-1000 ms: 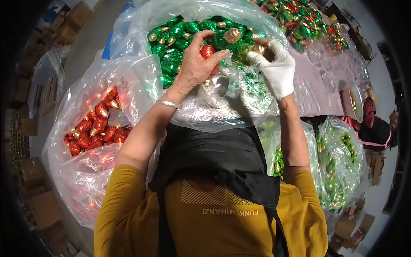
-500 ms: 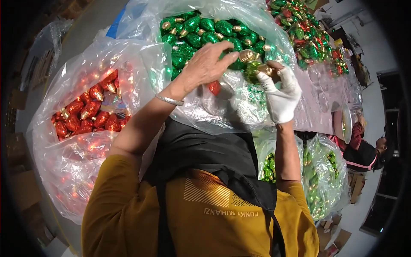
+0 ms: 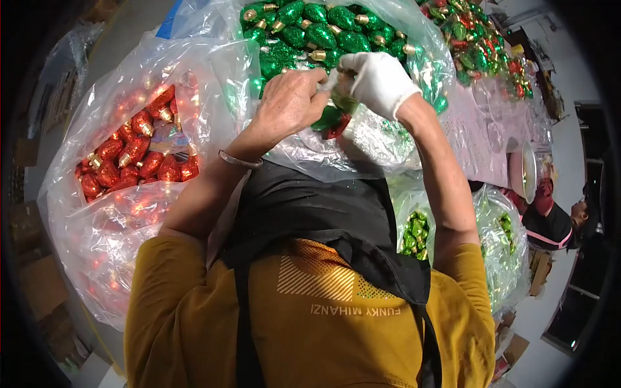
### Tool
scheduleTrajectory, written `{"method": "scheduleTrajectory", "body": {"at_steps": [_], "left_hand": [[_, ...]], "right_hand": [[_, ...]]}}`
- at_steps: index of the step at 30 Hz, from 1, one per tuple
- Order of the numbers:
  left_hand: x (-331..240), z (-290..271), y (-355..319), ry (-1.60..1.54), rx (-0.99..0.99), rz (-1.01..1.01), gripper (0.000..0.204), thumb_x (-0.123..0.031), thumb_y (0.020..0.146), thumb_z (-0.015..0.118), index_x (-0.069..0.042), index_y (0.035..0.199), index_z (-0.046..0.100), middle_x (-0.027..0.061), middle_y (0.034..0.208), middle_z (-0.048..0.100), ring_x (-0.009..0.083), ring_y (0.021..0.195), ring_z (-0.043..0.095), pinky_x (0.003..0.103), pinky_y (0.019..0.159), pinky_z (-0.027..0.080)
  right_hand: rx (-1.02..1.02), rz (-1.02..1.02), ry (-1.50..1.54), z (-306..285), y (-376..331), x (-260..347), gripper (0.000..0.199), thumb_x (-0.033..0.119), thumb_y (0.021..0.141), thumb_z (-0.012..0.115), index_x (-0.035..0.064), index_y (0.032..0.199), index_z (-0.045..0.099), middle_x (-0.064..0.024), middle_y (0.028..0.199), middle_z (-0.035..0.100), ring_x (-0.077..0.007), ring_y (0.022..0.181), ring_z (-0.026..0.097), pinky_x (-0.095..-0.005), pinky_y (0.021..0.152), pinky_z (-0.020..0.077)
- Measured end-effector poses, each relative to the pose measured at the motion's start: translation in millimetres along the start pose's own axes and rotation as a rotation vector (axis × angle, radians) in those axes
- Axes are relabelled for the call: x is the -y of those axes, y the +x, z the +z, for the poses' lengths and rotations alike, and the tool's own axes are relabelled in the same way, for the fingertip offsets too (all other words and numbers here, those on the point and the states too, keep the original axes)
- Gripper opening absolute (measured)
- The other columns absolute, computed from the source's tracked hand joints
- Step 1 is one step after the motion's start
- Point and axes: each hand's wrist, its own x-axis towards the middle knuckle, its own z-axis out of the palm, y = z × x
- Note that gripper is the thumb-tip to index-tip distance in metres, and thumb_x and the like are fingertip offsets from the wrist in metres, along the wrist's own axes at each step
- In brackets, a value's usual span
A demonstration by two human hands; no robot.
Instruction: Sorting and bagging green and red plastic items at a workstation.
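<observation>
My bare left hand [image 3: 290, 103], with a bracelet at the wrist, is closed on the rim of a small clear plastic bag [image 3: 332, 81]. The white-gloved right hand [image 3: 383, 81] pinches the same rim from the other side, its fingertips partly hidden. Below the hands, a dark green bulb ornament [image 3: 327, 119] and a red bulb ornament [image 3: 337, 127] show through the plastic. Something lighter green sits just above them, mostly covered. Directly beyond my hands lies a large open plastic sack of glittery green bulb ornaments [image 3: 317, 35] with gold caps.
At left stands a big clear sack with red bulb ornaments [image 3: 132, 149]. Mixed red and green ornaments [image 3: 479, 45] are heaped at far right. Light green ornaments [image 3: 415, 234] fill bags by my right side. Another person [image 3: 550, 216] is beside a round tub [image 3: 529, 171] at right.
My right hand has moved up and left; the light green bulb ornament has left its fingers. My left hand has come slightly down. Both hands now meet at the bag's rim.
</observation>
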Motion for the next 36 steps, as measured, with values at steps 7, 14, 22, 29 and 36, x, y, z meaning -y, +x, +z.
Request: {"method": "scheduleTrajectory", "body": {"at_steps": [7,14,22,29,36], "left_hand": [[6.7,-9.0,-11.9,-0.060,0.022,0.053,0.021,-0.014,0.081,0.059,0.001,0.096,0.064,0.0152,0.075,0.062,0.0233,0.060,0.059,0.034,0.057,0.046],[10.2,-4.0,-12.5,-0.162,-0.012,0.095,0.016,-0.008,0.085,0.058,0.003,0.095,0.064,0.0128,0.073,0.061,0.0170,0.059,0.056,0.029,0.056,0.044],[12.5,-6.2,-12.0,-0.232,0.007,0.036,0.015,-0.008,0.087,0.058,0.004,0.094,0.063,0.0078,0.072,0.060,0.0088,0.062,0.051,0.026,0.057,0.042],[11.5,-2.3,-10.2,-0.270,0.049,0.048,0.013,-0.007,0.087,0.059,0.004,0.092,0.063,0.0042,0.071,0.058,0.0070,0.063,0.049,0.023,0.057,0.041],[13.9,1.2,-11.4,-0.357,0.015,0.003,0.011,-0.006,0.087,0.060,0.004,0.090,0.063,0.0006,0.070,0.056,0.0054,0.063,0.048,0.022,0.056,0.039]], "right_hand": [[0.070,0.035,-0.033,3.0,-1.7,-6.1,0.014,0.014,0.078,0.059,0.0038,0.085,0.066,-0.0208,0.078,0.065,-0.0374,0.074,0.063,-0.0417,0.068,0.0508],[0.129,-0.218,0.065,13.2,6.6,-0.6,0.016,0.016,0.078,0.059,0.0012,0.082,0.064,-0.0216,0.074,0.063,-0.0382,0.070,0.062,-0.0423,0.064,0.0496],[0.129,-0.187,0.061,27.7,8.0,-11.6,0.019,0.018,0.076,0.063,0.0006,0.081,0.065,-0.0219,0.073,0.063,-0.0383,0.068,0.063,-0.0422,0.062,0.0494],[0.120,-0.158,-0.131,21.3,4.7,1.8,0.017,0.017,0.075,0.064,0.0019,0.082,0.067,-0.0204,0.074,0.064,-0.0368,0.066,0.063,-0.0404,0.061,0.0498],[0.521,-0.283,0.283,36.5,15.7,-13.2,0.016,0.010,0.076,0.065,0.0006,0.088,0.065,-0.0168,0.073,0.065,-0.0275,0.063,0.062,-0.0356,0.062,0.0492]]}}
